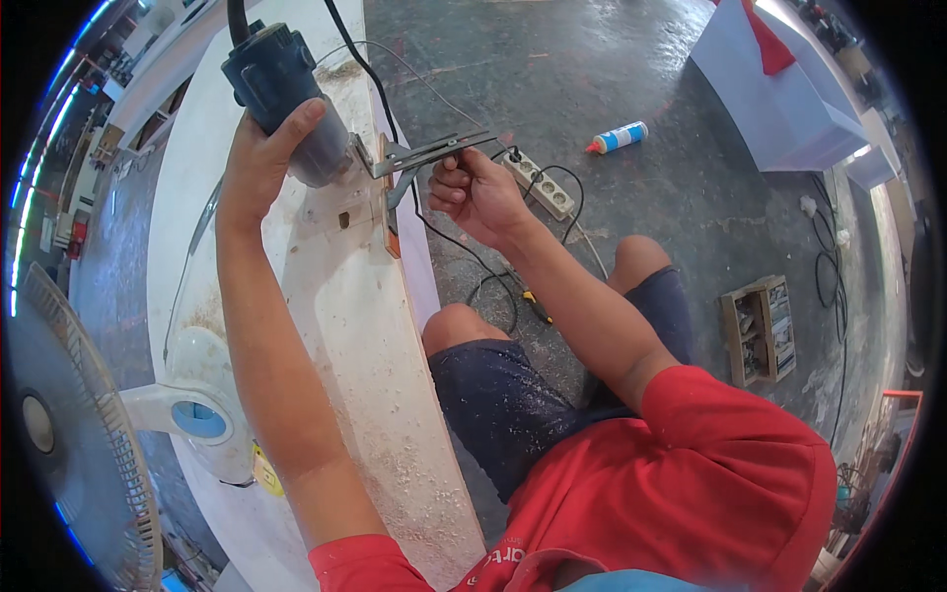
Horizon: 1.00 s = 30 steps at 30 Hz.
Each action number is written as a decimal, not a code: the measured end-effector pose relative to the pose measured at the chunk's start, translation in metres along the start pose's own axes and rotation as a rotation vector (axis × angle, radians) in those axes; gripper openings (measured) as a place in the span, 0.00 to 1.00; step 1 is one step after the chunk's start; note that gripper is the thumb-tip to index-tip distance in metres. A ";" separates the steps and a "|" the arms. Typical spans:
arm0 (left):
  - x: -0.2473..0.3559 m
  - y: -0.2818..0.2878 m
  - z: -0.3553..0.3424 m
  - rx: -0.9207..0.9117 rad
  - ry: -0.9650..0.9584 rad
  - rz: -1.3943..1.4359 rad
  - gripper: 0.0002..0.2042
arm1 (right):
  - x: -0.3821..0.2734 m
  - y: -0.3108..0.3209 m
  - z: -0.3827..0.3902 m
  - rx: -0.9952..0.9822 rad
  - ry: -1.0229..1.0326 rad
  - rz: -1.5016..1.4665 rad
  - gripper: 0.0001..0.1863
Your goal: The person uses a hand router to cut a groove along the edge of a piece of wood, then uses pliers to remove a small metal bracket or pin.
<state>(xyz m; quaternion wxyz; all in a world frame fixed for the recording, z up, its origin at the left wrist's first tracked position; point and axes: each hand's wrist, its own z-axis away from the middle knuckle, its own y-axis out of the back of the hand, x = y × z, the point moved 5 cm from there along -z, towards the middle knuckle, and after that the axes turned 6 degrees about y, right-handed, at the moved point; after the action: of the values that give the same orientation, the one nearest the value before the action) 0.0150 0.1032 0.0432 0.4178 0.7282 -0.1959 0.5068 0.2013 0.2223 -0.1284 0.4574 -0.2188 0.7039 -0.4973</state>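
A dark handheld router (pixel 281 89) with a clear plastic base stands tilted on a white board (pixel 355 375) dusted with shavings. My left hand (pixel 258 168) is closed round the router's body. At the board's right edge, a metal guide bracket (pixel 414 158) is attached at the router's base, beside a narrow wooden strip (pixel 392 237). My right hand (pixel 473 192) has curled fingers gripping the bracket from below. A small cut hole (pixel 344 219) shows in the board just below the router. The router's bit is hidden.
A fan (pixel 59 414) is at the left, near a yellow tape measure (pixel 266 472). On the floor lie a power strip (pixel 538 183) with cables, a tube (pixel 619 138) and a wooden box (pixel 758 331). A white cabinet (pixel 750 89) stands at the upper right.
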 end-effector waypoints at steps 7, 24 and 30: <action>-0.005 0.005 -0.004 -0.016 0.003 -0.007 0.26 | 0.003 -0.002 0.001 -0.152 -0.176 -0.323 0.17; -0.009 0.008 -0.006 -0.012 0.026 -0.003 0.28 | -0.025 -0.009 0.024 0.130 0.817 1.276 0.16; -0.008 0.005 -0.007 -0.021 0.031 0.023 0.28 | -0.012 -0.002 0.016 0.220 0.998 1.245 0.16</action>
<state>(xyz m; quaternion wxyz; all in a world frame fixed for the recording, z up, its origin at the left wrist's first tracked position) 0.0045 0.1055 0.0392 0.4227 0.7134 -0.2029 0.5207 0.2200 0.2224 -0.1228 0.3014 0.5080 0.7650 -0.2568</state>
